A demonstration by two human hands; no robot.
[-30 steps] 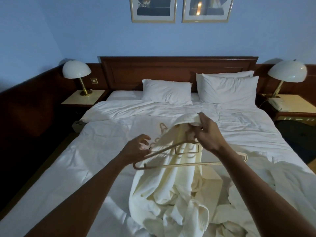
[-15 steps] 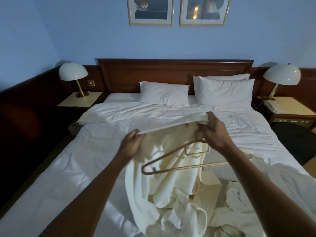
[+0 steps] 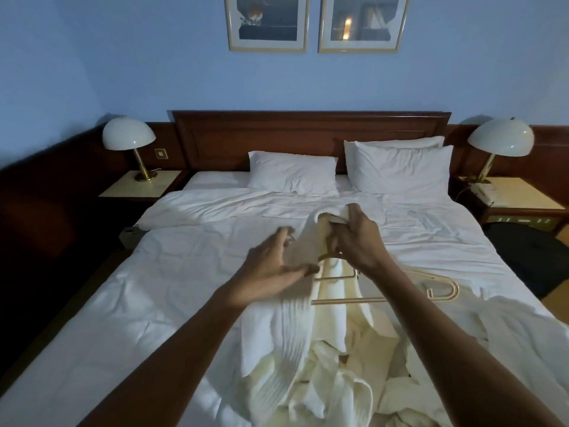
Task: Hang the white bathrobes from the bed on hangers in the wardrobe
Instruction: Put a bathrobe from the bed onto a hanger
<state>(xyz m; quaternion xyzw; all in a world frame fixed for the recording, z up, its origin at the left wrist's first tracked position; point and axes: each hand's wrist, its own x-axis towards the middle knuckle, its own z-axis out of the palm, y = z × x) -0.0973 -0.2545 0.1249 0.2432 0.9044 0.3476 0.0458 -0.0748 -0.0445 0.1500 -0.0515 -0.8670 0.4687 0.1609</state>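
A white bathrobe [image 3: 292,328] hangs in front of me over the bed [image 3: 154,288], its lower part heaped on the cover. My right hand [image 3: 354,238] grips the robe's collar together with the top of a light wooden hanger [image 3: 443,291]. The hanger's left shoulder is inside the robe; its right end sticks out bare to the right. My left hand [image 3: 274,266] is open, fingers spread, touching the robe's left shoulder. More white cloth [image 3: 508,349] lies crumpled at the right; whether it is a second robe is unclear. No wardrobe is in view.
Three white pillows [image 3: 292,172] lean at the dark wooden headboard [image 3: 308,131]. Bedside tables with domed lamps [image 3: 127,137] stand on both sides; the right one [image 3: 520,198] carries a telephone. A dark object [image 3: 529,260] sits on the floor at the right.
My left hand let go of the robe's edge and now lies open against the left shoulder. The robe has been drawn over the hanger's left arm. My right hand rose slightly.
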